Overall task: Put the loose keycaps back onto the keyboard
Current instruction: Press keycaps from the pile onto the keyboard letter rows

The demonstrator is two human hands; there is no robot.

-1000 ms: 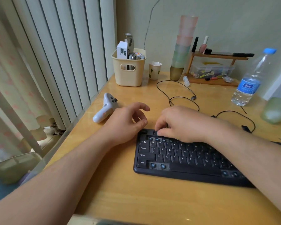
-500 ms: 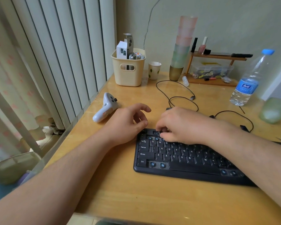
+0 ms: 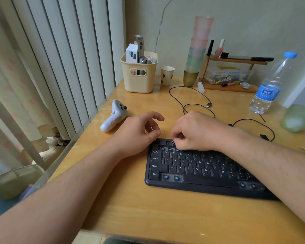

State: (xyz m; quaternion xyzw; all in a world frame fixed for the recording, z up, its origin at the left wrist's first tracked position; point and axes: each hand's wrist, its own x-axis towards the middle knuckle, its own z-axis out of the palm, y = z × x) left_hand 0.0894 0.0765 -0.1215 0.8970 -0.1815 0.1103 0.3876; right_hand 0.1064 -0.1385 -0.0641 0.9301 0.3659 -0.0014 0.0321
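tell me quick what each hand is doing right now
Left hand: loosely curled, holding nothing visible.
Right hand: fingers curled over keyboard top row; a keycap cannot be told.

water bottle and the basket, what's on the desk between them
In the head view, between the bottle and the basket: a paper cup, stacked cups, a wooden shelf, and a cable.

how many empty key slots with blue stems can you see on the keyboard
7 visible: three in the number row by the right hand, two right of Ctrl, two at bottom right. Hands and forearm may hide more.
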